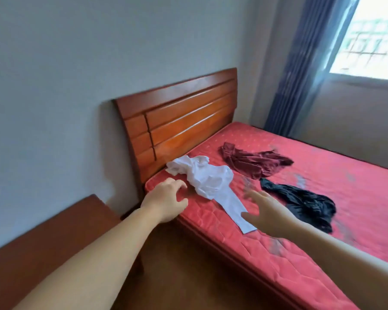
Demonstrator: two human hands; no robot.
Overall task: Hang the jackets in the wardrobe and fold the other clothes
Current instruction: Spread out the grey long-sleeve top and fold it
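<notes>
I reach both arms toward the white garment [207, 180], crumpled near the head of the red mattress [323, 175]. My left hand [167, 201] curls loosely, my right hand [264, 212] spreads; neither grip holds cloth, flanking it to lift.

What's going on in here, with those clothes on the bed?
A person is reaching with both bare hands toward a crumpled white garment on the red mattress. The left hand and right hand flank it, holding nothing. A maroon garment and a black garment lie unfolded nearby.
</notes>
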